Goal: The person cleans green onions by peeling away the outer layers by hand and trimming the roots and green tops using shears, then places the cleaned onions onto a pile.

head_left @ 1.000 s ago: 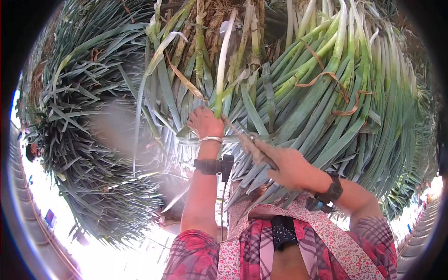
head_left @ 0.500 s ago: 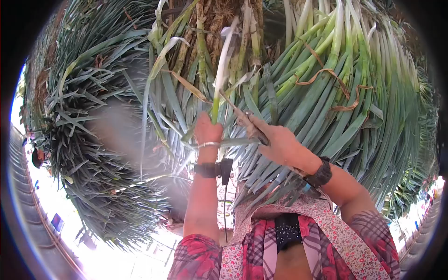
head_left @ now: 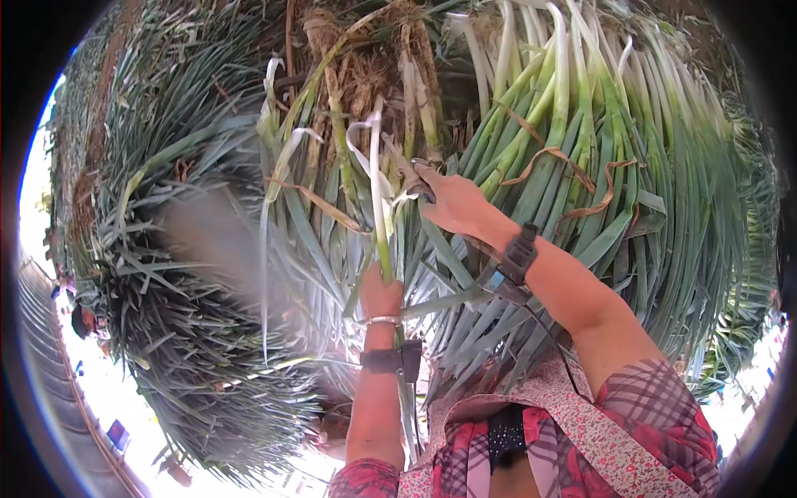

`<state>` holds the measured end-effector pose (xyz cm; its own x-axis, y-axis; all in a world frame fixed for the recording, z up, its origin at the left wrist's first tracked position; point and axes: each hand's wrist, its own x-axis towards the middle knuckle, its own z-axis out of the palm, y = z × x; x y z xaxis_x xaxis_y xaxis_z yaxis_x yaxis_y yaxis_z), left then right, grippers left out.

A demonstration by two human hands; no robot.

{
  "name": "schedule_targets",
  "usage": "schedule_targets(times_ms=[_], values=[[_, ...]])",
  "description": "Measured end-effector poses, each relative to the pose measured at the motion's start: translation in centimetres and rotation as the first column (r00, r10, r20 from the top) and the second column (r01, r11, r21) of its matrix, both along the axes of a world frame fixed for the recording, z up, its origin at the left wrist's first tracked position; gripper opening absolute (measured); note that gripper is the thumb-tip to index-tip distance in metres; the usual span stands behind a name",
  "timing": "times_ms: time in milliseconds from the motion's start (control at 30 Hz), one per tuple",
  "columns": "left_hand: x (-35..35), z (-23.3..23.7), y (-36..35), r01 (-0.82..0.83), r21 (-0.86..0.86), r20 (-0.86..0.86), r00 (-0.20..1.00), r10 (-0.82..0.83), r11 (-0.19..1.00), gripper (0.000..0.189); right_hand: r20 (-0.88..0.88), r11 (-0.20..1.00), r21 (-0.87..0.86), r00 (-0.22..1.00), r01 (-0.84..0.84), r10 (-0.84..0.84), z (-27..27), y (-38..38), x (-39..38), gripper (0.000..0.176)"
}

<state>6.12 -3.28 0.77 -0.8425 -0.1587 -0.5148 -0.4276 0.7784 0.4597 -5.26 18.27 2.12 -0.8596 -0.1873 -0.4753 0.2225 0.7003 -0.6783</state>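
Observation:
My left hand [head_left: 381,295] is closed around the green part of a single leek [head_left: 374,178], holding it upright in front of me. Its white shank points up, with loose peel curling off near the top. My right hand [head_left: 452,202] is higher and to the right, gripping a small knife [head_left: 413,173] whose tip rests against the white shank. Both wrists wear dark bands; the left one also has a thin bracelet.
A big stack of trimmed leeks [head_left: 598,149] with white shanks fills the right and top. Untrimmed leeks with brown roots [head_left: 365,66] lie top centre. Heaps of dark green leaf tops [head_left: 174,274] spread on the left. Dry brown peel strips [head_left: 573,162] lie on the stack.
My right hand has slid the knife up along the leek toward its white end. My left hand has dropped lower on the green part. The view has tilted.

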Motion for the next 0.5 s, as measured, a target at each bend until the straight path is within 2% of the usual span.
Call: schedule_targets(times_ms=[33,67,133,167,200,233,300,333,367,400,467,500], values=[[0.4,-0.5,-0.2,0.029,0.012,-0.078,0.997,-0.028,0.999,0.045,-0.019,1.0,0.006,1.0,0.004,-0.004,-0.6,-0.1,-0.5,0.068],[0.0,0.4,-0.1,0.046,0.012,-0.084,0.996,-0.045,0.999,0.045,-0.024,1.0,0.005,1.0,0.02,-0.02,-1.3,-0.3,-1.0,0.068],[-0.4,1.8,0.6,-0.048,0.088,0.064,0.997,0.043,0.995,0.037,-0.113,1.0,0.007,0.993,0.031,-0.03,-2.6,-0.4,-1.8,0.06],[-0.1,1.6,0.6,-0.026,0.095,-0.034,0.999,0.029,0.995,0.031,-0.057,0.999,0.011,0.998,0.037,-0.036,-2.7,-0.3,-2.3,0.063],[0.2,1.6,0.3,-0.052,0.127,0.0,0.999,0.052,0.991,0.03,-0.002,0.999,0.015,0.999,0.042,-0.042,-2.8,-0.1,-3.0,0.066],[-0.7,3.9,1.2,-0.102,0.213,0.079,0.993,0.087,0.972,0.028,0.037,0.999,-0.003,0.999,0.035,-0.035,-2.7,0.2,-3.3,0.065],[-0.6,6.0,2.0,-0.145,0.351,-0.023,0.986,0.163,0.925,0.023,0.066,0.999,-0.025,0.997,0.042,-0.04,-2.6,0.5,-3.1,0.065],[-1.2,8.7,3.5,-0.204,0.335,0.01,0.977,0.213,0.92,0.022,0.055,0.998,-0.03,0.997,0.051,-0.049,-2.6,0.5,-2.6,0.065],[-1.0,9.5,3.6,-0.186,0.365,-0.049,0.975,0.219,0.912,0.024,0.015,0.994,-0.108,1.0,0.027,-0.025,-2.3,1.0,-2.1,0.067],[-0.7,10.1,3.6,-0.17,0.394,-0.109,0.967,0.229,0.903,0.027,0.012,0.994,-0.105,0.999,0.037,-0.036,-1.9,1.6,-1.6,0.067],[-1.0,11.5,4.6,-0.082,0.383,-0.311,0.927,0.212,0.92,0.032,0.008,0.952,-0.307,1.0,0.016,-0.014,0.9,3.4,-0.6,0.071],[-1.7,12.2,5.5,-0.014,0.364,-0.396,0.903,0.169,0.931,0.034,0.003,0.953,-0.302,1.0,0.023,-0.023,2.5,4.6,-0.1,0.071]])
